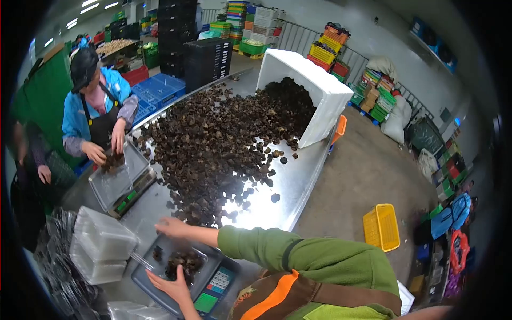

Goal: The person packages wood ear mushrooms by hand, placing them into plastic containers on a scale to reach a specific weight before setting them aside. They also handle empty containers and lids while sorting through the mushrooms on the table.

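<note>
My left hand (173,285) is at the near side of a clear plastic tray (205,272), fingers spread, with its thumb close to a small heap of dark brown, wood-ear-like mushrooms (184,262). This tray sits on a grey digital scale (217,288) with a keypad and a green label. Above the scale's far edge is my right hand (173,228), at the end of a green sleeve. Its fingers are slightly blurred, and I cannot see whether they hold anything. A large pile of the same mushrooms (208,144) spreads across the metal table (298,184).
A white foam box (333,109) lies tipped on its side, mushrooms spilling out. Stacked clear trays (101,245) stand left of my scale. Opposite, a co-worker in blue (98,106) handles mushrooms over another tray (120,181) on a scale. A yellow basket (381,228) is on the floor.
</note>
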A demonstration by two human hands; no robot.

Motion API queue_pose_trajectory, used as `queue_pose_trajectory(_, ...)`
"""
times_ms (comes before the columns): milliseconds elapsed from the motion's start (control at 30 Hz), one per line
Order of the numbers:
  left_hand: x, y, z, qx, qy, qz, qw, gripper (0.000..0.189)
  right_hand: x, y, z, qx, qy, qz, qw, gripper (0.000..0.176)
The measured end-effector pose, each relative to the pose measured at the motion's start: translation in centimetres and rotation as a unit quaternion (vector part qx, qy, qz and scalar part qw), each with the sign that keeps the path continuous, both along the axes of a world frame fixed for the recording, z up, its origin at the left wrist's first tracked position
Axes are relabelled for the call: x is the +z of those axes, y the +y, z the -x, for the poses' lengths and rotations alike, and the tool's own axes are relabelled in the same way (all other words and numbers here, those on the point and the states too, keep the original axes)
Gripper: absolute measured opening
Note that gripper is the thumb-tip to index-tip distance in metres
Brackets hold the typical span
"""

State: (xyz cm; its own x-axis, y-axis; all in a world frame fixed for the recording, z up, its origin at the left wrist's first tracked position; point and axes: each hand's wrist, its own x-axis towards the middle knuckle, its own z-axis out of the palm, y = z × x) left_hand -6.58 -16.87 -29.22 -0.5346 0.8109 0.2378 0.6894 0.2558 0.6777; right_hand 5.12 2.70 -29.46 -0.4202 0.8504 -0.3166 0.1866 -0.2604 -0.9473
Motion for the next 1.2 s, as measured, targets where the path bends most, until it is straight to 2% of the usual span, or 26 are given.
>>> queue_pose_trajectory(33, 0.3, 0.2, -0.1, 0.001, -0.020, -0.007, 1.000, 0.105, 0.0, 0.7, -0.1, 0.021, 0.051, 0.019, 0.998, 0.059)
queue_pose_trajectory(100, 0.9, 0.0, -0.1, -0.003, -0.055, -0.020, 0.998, 0.101, -0.1, 0.5, -1.0, 0.022, 0.012, -0.021, 0.999, 0.077)
queue_pose_trajectory(133, 0.7, -0.2, 0.0, -0.009, -0.071, -0.026, 0.997, 0.099, 2.2, 0.0, -2.3, 0.062, 0.009, -0.016, 0.998, 0.069)
queue_pose_trajectory(167, 1.1, -0.6, -0.1, 0.002, -0.180, -0.038, 0.983, 0.089, 2.5, -1.4, -2.8, 0.023, 0.041, -0.004, 0.999, 0.070)
queue_pose_trajectory(200, 1.0, -1.4, 0.5, -0.001, -0.219, -0.038, 0.975, 0.076, 2.1, -1.6, -3.6, 0.054, 0.050, -0.036, 0.997, 0.069)
queue_pose_trajectory(233, -0.4, -2.2, 1.2, 0.000, -0.352, -0.097, 0.931, 0.063, 2.6, -2.0, -4.5, 0.070, 0.041, -0.038, 0.996, 0.066)
queue_pose_trajectory(267, -0.3, -3.6, 1.8, 0.023, -0.351, -0.080, 0.933, 0.063, 3.2, -3.0, -5.5, 0.083, 0.035, -0.048, 0.995, 0.063)
queue_pose_trajectory(333, 0.1, -4.3, 2.5, 0.073, -0.581, -0.106, 0.803, 0.054, 2.2, -4.6, -8.0, 0.150, 0.009, -0.167, 0.975, 0.050)
queue_pose_trajectory(367, -0.4, -5.1, 2.8, 0.079, -0.612, -0.089, 0.782, 0.052, 1.6, -6.0, -8.8, 0.124, -0.002, -0.219, 0.968, 0.037)
queue_pose_trajectory(400, -0.5, -6.0, 2.5, 0.085, -0.613, -0.089, 0.780, 0.052, 2.0, -7.7, -9.7, 0.116, -0.018, -0.233, 0.965, 0.034)
queue_pose_trajectory(467, -0.6, -7.3, 1.5, -0.005, -0.485, 0.015, 0.874, 0.053, 1.1, -9.1, -10.5, 0.106, -0.041, -0.200, 0.973, 0.045)
queue_pose_trajectory(533, -0.4, -7.8, 0.9, -0.015, -0.480, 0.023, 0.877, 0.053, 0.6, -9.6, -11.0, 0.099, -0.037, -0.140, 0.985, 0.047)
queue_pose_trajectory(567, -0.4, -7.8, 0.9, -0.023, -0.494, 0.052, 0.868, 0.052, 0.7, -9.8, -11.2, 0.091, -0.032, -0.081, 0.992, 0.050)
queue_pose_trajectory(600, -0.4, -7.8, 0.9, -0.032, -0.507, 0.081, 0.858, 0.052, 1.0, -9.8, -11.4, 0.091, -0.029, -0.080, 0.992, 0.050)
queue_pose_trajectory(667, -0.5, -7.7, 1.0, -0.039, -0.485, 0.078, 0.870, 0.046, 1.8, -9.4, -12.0, 0.134, -0.011, 0.027, 0.991, 0.047)
queue_pose_trajectory(700, -0.5, -7.7, 1.2, -0.057, -0.478, 0.120, 0.868, 0.042, 1.6, -9.3, -12.5, 0.149, -0.015, 0.013, 0.989, 0.044)
queue_pose_trajectory(733, -0.3, -7.6, 2.1, -0.068, -0.465, 0.153, 0.869, 0.038, 1.3, -9.0, -13.0, 0.185, -0.024, -0.016, 0.982, 0.033)
queue_pose_trajectory(767, -0.2, -7.6, 2.2, -0.069, -0.490, 0.134, 0.859, 0.033, 2.0, -8.9, -13.3, 0.237, -0.100, -0.058, 0.965, 0.020)
queue_pose_trajectory(800, -0.3, -7.6, 2.0, -0.069, -0.512, 0.110, 0.849, 0.029, 2.0, -9.0, -13.4, 0.251, -0.116, -0.020, 0.961, 0.021)
queue_pose_trajectory(867, -0.6, -7.0, 2.7, -0.089, -0.527, 0.178, 0.826, 0.028, 2.2, -8.9, -13.1, 0.298, -0.131, 0.096, 0.941, 0.024)
queue_pose_trajectory(933, -0.9, -6.3, 2.9, -0.091, -0.570, 0.207, 0.790, 0.020, 1.2, -9.4, -12.6, 0.240, -0.090, 0.178, 0.950, 0.023)
queue_pose_trajectory(967, -0.7, -6.0, 2.9, -0.087, -0.565, 0.195, 0.797, 0.020, 1.3, -9.5, -12.3, 0.212, -0.089, 0.191, 0.954, 0.023)
queue_pose_trajectory(1033, -0.5, -5.7, 2.7, -0.078, -0.625, 0.181, 0.755, 0.018, 1.2, -9.6, -11.6, 0.143, -0.099, 0.192, 0.966, 0.022)
queue_pose_trajectory(1067, -0.8, -6.0, 2.5, -0.082, -0.623, 0.177, 0.758, 0.018, 0.1, -9.7, -11.3, 0.142, -0.098, 0.185, 0.967, 0.022)
queue_pose_trajectory(1133, -1.9, -6.1, 1.8, -0.077, -0.676, 0.085, 0.728, 0.014, -2.2, -9.5, -10.9, 0.075, -0.087, 0.147, 0.982, 0.020)
queue_pose_trajectory(1200, -1.3, -6.7, 1.4, -0.086, -0.689, -0.028, 0.719, 0.010, -1.2, -10.1, -9.8, 0.057, -0.059, 0.117, 0.990, 0.017)
